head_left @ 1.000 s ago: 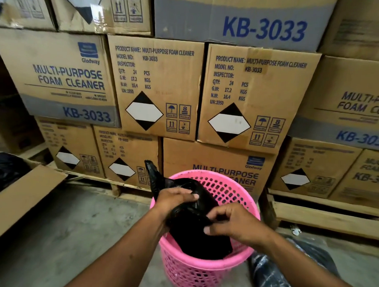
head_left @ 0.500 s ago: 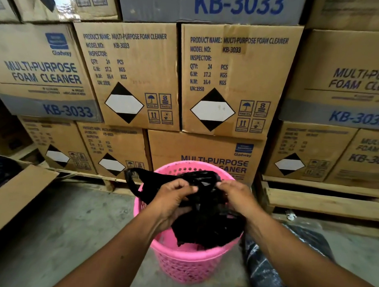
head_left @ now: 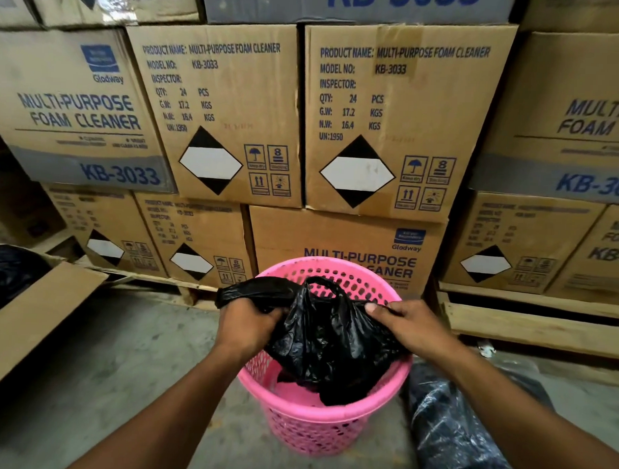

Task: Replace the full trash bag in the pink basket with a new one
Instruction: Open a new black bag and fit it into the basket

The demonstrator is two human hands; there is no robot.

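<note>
Stacked boxes point(head_left: 214, 111) fill the view from nine to three o'clock. Below them, at six, stands the pink basket point(head_left: 315, 424); a full black bag point(head_left: 452, 435) lies beside it at four. The new bag point(head_left: 329, 340) hangs over the basket's mouth, its bottom dipping inside. The left hand point(head_left: 245, 323) and right hand point(head_left: 413, 325) each pinch its top edge. It looks light, limp and slippery: best held at the rim and pulled apart.

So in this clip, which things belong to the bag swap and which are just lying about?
Job:
- pink basket
- new black bag, gripped by left hand and right hand
- filled black bag on the floor, right of the basket

Lying about:
- stacked foam cleaner cartons
- loose cardboard flap
- wooden pallet
</note>
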